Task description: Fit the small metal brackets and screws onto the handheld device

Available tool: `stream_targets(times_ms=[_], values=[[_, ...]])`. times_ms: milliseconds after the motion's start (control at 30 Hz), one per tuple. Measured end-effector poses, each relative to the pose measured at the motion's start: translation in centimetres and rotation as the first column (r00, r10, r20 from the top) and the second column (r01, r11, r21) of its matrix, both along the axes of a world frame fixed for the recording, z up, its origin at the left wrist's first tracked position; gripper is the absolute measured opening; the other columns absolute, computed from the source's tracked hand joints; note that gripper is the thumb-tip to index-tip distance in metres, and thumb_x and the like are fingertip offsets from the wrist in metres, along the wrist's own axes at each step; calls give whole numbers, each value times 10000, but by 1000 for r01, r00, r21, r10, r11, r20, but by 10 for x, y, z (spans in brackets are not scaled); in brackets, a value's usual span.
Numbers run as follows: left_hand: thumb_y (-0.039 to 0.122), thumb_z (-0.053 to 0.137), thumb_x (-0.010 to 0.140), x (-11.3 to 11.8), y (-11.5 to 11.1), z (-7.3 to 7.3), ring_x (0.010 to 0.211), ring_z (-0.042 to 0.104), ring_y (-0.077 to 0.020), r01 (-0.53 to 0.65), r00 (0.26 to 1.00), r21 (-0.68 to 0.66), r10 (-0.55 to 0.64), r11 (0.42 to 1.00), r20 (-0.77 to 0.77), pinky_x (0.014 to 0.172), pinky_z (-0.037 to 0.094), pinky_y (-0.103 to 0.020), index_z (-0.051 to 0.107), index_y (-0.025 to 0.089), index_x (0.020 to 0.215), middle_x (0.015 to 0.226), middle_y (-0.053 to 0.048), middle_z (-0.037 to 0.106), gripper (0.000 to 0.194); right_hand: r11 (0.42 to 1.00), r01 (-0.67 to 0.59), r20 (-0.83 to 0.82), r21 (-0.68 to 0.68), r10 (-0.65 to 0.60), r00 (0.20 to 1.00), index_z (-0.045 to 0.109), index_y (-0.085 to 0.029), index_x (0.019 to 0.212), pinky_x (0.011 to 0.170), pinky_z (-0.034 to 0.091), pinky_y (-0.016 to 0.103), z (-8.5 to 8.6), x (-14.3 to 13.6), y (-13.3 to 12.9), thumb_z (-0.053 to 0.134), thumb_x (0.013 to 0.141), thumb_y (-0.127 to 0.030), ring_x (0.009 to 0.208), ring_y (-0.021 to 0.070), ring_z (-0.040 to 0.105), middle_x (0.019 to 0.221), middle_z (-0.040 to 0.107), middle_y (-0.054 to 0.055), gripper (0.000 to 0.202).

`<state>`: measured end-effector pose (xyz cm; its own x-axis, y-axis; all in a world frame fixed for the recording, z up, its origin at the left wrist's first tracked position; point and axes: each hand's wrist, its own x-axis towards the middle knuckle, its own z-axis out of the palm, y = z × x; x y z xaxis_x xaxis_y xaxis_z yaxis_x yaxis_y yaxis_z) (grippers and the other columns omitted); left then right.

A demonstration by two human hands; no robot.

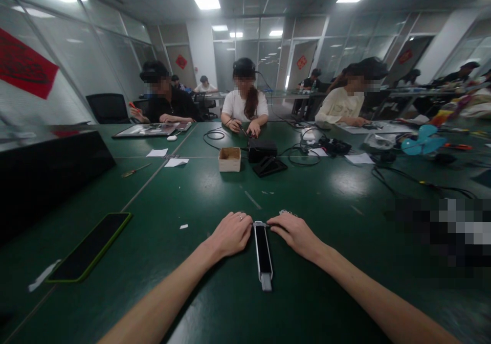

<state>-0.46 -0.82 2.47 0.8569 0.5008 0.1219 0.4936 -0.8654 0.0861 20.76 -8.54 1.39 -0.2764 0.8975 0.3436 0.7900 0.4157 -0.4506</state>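
In front of me on the green table lies a slim white pen-shaped device (263, 249) with a long black face. A grey tip (266, 282) sticks out of its near end. Across its far end is a small grey piece (260, 223), with a hand at each side. My left hand (232, 232) is closed, knuckles up, its fingertips by the left of that piece. My right hand (293, 231) is closed in a pinch at the right of it. What exactly the fingertips hold is hidden. A small shiny object (286, 212) lies just beyond my right hand.
A green-edged phone (92, 247) and a dark panel (49, 178) lie left. Ahead stand an open cardboard box (229, 160) and a black box (262, 150); a screwdriver (137, 170) lies farther left. Cables and a blue fan (424, 140) are at right. Several people work opposite.
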Motion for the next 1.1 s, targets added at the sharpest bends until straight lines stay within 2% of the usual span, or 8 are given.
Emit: stream_targets(times_ms=[300, 467, 733, 933, 1100], values=[[239, 340, 934, 1, -2, 0, 807, 553, -190, 16, 998, 83, -12, 996, -55, 725, 385, -325, 521, 180, 897, 876, -60, 594, 194, 1000, -6, -30, -5, 6, 1000, 654, -184, 988, 806, 514, 331, -4, 2, 1, 523, 899, -186, 868, 164, 634, 952, 696, 47, 158], [242, 334, 937, 1, -3, 2, 800, 556, -192, 5, 998, 68, 0, 998, -60, 725, 387, -327, 524, 177, 899, 874, -68, 594, 204, 1000, -6, -36, -28, 5, 999, 645, -183, 978, 766, 511, 330, 0, 3, 0, 519, 905, -232, 852, 165, 617, 923, 674, 47, 153], [233, 334, 930, 1, -5, 2, 792, 549, -185, -4, 999, 59, 7, 998, -47, 724, 394, -319, 522, 179, 893, 872, -65, 593, 199, 999, 8, -12, -44, -8, 1000, 636, -172, 938, 687, 486, 293, 3, 3, 0, 596, 859, -213, 760, 150, 573, 848, 636, 29, 98], [236, 335, 931, 1, -4, 1, 789, 546, -182, -4, 999, 55, 7, 998, -45, 726, 396, -311, 521, 179, 894, 871, -62, 591, 198, 997, 20, -22, -71, -21, 1000, 641, -161, 927, 683, 487, 282, 5, 1, -1, 617, 845, -208, 752, 145, 585, 847, 649, 28, 97], [226, 338, 928, 2, -4, 1, 791, 549, -186, -3, 999, 60, 6, 998, -47, 729, 396, -317, 522, 178, 886, 864, -62, 592, 195, 999, 33, 21, -33, -32, 999, 654, -168, 895, 692, 479, 290, 5, 0, -1, 617, 850, -245, 749, 154, 595, 821, 666, 30, 97]])
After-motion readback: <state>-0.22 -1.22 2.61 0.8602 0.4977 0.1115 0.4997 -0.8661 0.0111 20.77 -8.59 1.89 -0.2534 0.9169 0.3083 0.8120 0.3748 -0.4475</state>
